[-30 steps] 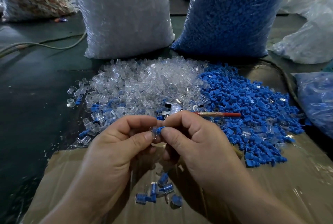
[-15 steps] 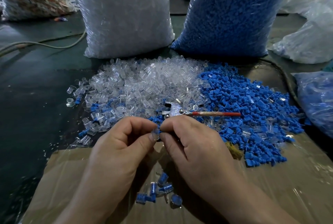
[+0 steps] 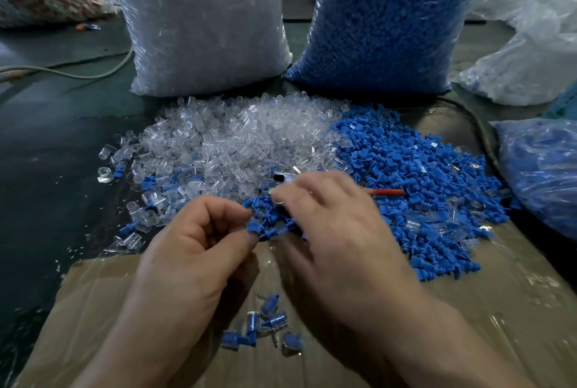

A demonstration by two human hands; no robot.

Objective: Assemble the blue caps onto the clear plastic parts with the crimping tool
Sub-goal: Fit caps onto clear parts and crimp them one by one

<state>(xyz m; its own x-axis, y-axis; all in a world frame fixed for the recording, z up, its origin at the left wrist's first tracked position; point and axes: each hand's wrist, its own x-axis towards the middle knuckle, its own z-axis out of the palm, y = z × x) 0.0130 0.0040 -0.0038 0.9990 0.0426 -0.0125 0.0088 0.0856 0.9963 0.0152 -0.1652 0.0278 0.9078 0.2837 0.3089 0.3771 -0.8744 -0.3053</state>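
Two big sacks stand far: clear-parts bag [image 3: 203, 28] on the left, blue-caps bag [image 3: 384, 22] on the right. In front of them are loose heaps, the clear plastic parts [image 3: 224, 144] left and the blue caps [image 3: 421, 175] right, spilling onto taped cardboard [image 3: 499, 309] near the person.

Left hand [image 3: 187, 262], near centre, has its fingers curled, thumb and forefinger pinching one blue cap [image 3: 253, 227] at the near edge of the heaps. Right hand [image 3: 337, 231] is motion-blurred with fingers spread and fairly straight, gripping nothing visible. It hovers over the crimping tool [image 3: 387, 191], which lies across the blue heap with its red handle poking out right. Can't tell if the fingertips touch the tool.

A few finished pieces [image 3: 265, 325] lie on the cardboard between the wrists.

Step looks like picking up the tool for the pinched piece. To do it well:
- hold the cap steady and keep its stem end free
- take the tool by the handle, not the head
- can't see a clear part on this cap, so check it is seated square before squeezing
- squeeze once, then drop the piece with the finished ones, kept apart from the loose heaps
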